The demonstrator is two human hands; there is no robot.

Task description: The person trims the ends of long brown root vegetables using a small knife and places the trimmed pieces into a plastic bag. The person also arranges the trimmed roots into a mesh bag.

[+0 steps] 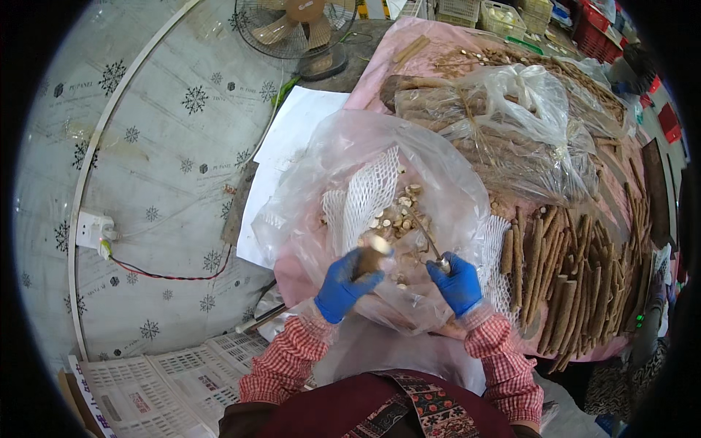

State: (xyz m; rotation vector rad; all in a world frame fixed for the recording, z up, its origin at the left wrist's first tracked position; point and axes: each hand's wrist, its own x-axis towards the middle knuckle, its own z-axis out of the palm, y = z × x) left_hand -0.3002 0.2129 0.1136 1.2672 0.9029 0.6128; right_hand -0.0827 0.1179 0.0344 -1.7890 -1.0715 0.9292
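My left hand (343, 286), in a blue glove, is closed round a brown-skinned yam root (370, 261); its pale cut end points up and away from me and is a little blurred. In the blue-gloved right hand (458, 285) I grip a knife (423, 234) by its handle, with the thin blade slanting up to the left. Root and blade are apart. Both hands are over the near part of a spread clear plastic bag (445, 168). Small cut yam ends (400, 219) lie in it, beside a white foam net sleeve (372, 188).
Many long yam roots (577, 285) lie in rows on the pink cloth at right. Behind them sits a plastic-wrapped bundle of roots (467, 135). A fan (303, 33) stands far left, near white paper sheets (285, 131). A plugged-in power cord (175, 277) runs along the left wall panel.
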